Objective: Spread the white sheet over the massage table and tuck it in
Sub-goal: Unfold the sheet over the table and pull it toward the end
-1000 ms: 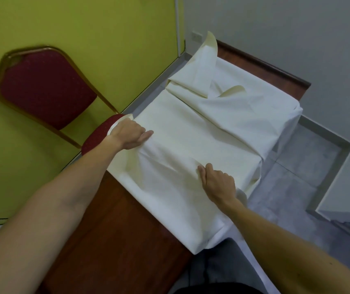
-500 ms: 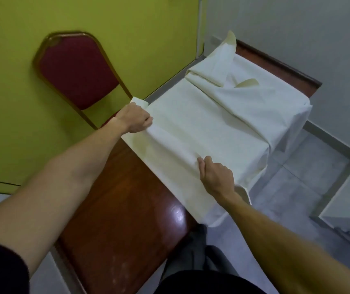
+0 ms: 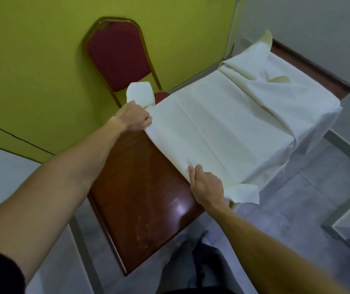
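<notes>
Hands (image 3: 134, 117) (image 3: 207, 185) apparently pinch sheet (image 3: 223, 128) edge over table (image 3: 140, 187).

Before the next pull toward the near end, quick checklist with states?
1. Left hand gripping the white sheet edge: ok.
2. Right hand gripping the near edge: ok.
3. Near half of the massage table covered: not ok, bare wood.
4. Far end flat: not ok, folded-over flaps.
5. Sheet clear of the red chair: cannot tell, corner flap overlaps it in view.
6. Sides tucked: not ok on the right, sheet hangs loose.
</notes>
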`<state>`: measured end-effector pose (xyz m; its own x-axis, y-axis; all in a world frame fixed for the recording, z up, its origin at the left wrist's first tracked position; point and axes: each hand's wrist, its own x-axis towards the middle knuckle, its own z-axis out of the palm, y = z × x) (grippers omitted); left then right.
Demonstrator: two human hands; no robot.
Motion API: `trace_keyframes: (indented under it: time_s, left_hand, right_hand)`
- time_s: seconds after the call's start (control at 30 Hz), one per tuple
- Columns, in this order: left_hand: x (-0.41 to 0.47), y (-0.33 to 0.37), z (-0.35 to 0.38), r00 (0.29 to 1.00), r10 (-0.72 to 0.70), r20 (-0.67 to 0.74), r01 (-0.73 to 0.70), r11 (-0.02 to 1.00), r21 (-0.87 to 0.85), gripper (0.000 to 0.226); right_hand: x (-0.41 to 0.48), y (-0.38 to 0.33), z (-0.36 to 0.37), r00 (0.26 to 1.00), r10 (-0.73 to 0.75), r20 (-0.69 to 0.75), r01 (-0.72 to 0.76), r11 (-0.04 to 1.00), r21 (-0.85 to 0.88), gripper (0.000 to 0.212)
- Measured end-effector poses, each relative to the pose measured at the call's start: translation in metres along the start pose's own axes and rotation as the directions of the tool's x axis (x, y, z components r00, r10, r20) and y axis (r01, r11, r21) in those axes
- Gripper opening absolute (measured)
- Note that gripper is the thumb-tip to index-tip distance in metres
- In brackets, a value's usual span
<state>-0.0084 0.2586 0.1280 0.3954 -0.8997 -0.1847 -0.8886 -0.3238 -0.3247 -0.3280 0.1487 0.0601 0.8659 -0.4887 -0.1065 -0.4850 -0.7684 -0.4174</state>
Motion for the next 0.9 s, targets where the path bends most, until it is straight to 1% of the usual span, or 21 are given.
trace_keyframes:
  time_s: [0.07,0.2,0.27,0.37,0.47,0.53,0.6,0.67,0.73,0.83,0.9]
  left_hand:
    - [-0.015,-0.004,0.003,1.0,-0.006,0.001,0.006,1.0,0.013,0.05]
    - [-0.036,-0.012,0.006,1.0,-0.007,-0.006,0.007,0.999,0.031,0.05]
    - [-0.047,-0.017,0.014,1.0,0.003,-0.004,-0.003,1.0,0.006,0.05]
    - [-0.067,-0.023,0.03,1.0,0.027,-0.001,-0.027,0.997,-0.074,0.05]
    - [-0.086,-0.027,0.056,0.998,0.052,-0.021,-0.054,0.992,-0.117,0.047]
    - [-0.095,-0.03,0.075,0.997,0.066,-0.033,-0.07,0.986,-0.151,0.044]
    - [-0.101,-0.031,0.089,0.991,0.105,-0.079,-0.116,0.981,-0.153,0.045]
    - [-0.105,-0.033,0.103,0.982,0.163,-0.098,-0.176,0.974,-0.145,0.044]
    - [-0.108,-0.037,0.12,0.973,0.199,-0.12,-0.216,0.965,-0.149,0.042]
    - [-0.109,-0.045,0.146,0.959,0.245,-0.141,-0.268,0.946,-0.18,0.042]
    - [-0.116,-0.045,0.164,0.956,0.258,-0.142,-0.284,0.937,-0.205,0.041]
  right_hand:
    - [-0.009,-0.014,0.008,1.0,0.003,0.021,-0.003,1.0,0.015,0.041]
    - [-0.022,-0.036,0.021,1.0,0.007,0.005,-0.007,1.0,0.006,0.042]
    - [-0.029,-0.044,0.029,1.0,0.008,-0.029,-0.008,1.0,0.005,0.045]
    - [-0.039,-0.057,0.043,0.995,0.021,-0.094,-0.021,1.0,0.001,0.051]
    - [-0.054,-0.072,0.061,0.991,0.061,-0.118,-0.066,0.997,-0.037,0.052]
    - [-0.063,-0.083,0.077,0.989,0.1,-0.105,-0.105,0.993,-0.046,0.057]
    - [-0.072,-0.095,0.095,0.984,0.145,-0.099,-0.152,0.986,-0.068,0.061]
    - [-0.079,-0.108,0.116,0.978,0.17,-0.121,-0.183,0.978,-0.105,0.058]
    - [-0.088,-0.121,0.135,0.963,0.216,-0.162,-0.235,0.966,-0.107,0.053]
    - [-0.097,-0.138,0.158,0.942,0.287,-0.176,-0.309,0.945,-0.109,0.057]
    - [-0.103,-0.148,0.168,0.925,0.328,-0.195,-0.35,0.932,-0.091,0.055]
